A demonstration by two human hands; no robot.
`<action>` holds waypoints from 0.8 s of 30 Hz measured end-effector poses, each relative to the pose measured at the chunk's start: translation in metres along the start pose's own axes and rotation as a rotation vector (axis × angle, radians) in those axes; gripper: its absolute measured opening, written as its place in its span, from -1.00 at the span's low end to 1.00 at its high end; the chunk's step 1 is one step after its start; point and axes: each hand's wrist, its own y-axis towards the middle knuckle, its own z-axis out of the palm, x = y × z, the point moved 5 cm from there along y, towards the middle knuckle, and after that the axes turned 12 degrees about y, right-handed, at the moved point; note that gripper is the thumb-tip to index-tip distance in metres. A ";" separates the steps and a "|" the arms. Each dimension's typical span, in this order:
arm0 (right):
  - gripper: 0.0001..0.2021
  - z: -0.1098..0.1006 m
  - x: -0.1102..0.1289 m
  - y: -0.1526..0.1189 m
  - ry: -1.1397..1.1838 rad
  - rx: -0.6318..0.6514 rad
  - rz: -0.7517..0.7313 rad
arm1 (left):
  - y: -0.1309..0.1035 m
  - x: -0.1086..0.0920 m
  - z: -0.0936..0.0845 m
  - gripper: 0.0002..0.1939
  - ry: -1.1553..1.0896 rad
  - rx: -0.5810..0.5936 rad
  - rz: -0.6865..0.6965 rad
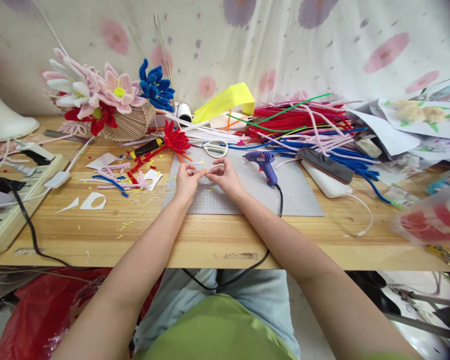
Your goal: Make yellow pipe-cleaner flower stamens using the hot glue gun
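Over the grey cutting mat (296, 195), my left hand (188, 181) and my right hand (225, 176) meet at the fingertips. Both are closed in a pinch around something small and yellowish, too tiny to make out. Just behind my left hand is a red fuzzy flower (176, 141) with an orange stem. White-handled scissors (215, 148) lie behind my right hand. A purple glue gun (263, 165) rests on the mat to the right, its black cord running off the table's front edge.
Fuzzy flowers (116, 90) stand at the back left. Bundled red stems (300, 120) and blue stems (345, 155) lie behind the mat. A phone (326, 165), power strip (26, 200) and paper scraps (93, 201) are on the wooden table (135, 250).
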 end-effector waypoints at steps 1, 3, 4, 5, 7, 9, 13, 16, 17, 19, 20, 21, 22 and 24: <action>-0.55 0.000 0.000 0.000 -0.003 -0.001 -0.005 | 0.000 0.000 0.000 -0.63 -0.003 0.005 0.004; -0.55 0.000 0.001 -0.001 0.001 -0.007 -0.008 | -0.001 -0.001 0.000 -0.63 -0.005 0.011 0.017; -0.55 0.000 0.001 -0.001 0.008 -0.011 -0.005 | -0.001 -0.001 0.000 -0.63 -0.002 0.010 0.023; -0.56 -0.001 0.000 -0.001 0.019 -0.015 0.001 | -0.001 -0.001 0.000 -0.62 0.007 0.008 0.026; -0.56 -0.001 0.000 0.000 0.058 -0.017 0.016 | -0.001 0.001 -0.001 -0.60 0.032 0.000 0.014; -0.55 -0.002 -0.001 0.000 0.116 -0.014 0.032 | -0.002 0.002 -0.001 -0.60 0.041 0.001 -0.017; -0.51 -0.002 -0.002 0.000 0.223 0.002 0.075 | -0.003 0.002 0.001 -0.60 0.000 0.014 -0.051; -0.50 0.000 -0.001 -0.001 0.229 0.025 0.093 | -0.004 0.001 0.000 -0.57 -0.016 -0.022 -0.060; -0.50 0.000 0.000 -0.002 0.219 0.030 0.092 | -0.003 0.001 -0.001 -0.57 -0.015 -0.037 -0.064; -0.51 0.000 0.001 -0.003 0.194 0.031 0.086 | -0.003 0.001 -0.003 -0.56 0.000 -0.059 -0.068; -0.52 0.000 0.002 -0.003 0.181 0.031 0.084 | -0.003 0.001 -0.004 -0.55 0.011 -0.066 -0.065; -0.52 0.000 0.003 -0.003 0.170 0.032 0.083 | -0.002 0.001 -0.004 -0.54 0.020 -0.069 -0.060; -0.52 0.000 0.003 -0.003 0.160 0.037 0.082 | -0.002 0.002 -0.004 -0.53 0.028 -0.072 -0.054; -0.52 0.001 0.004 -0.004 0.151 0.054 0.082 | -0.001 0.002 -0.005 -0.50 0.032 -0.075 -0.044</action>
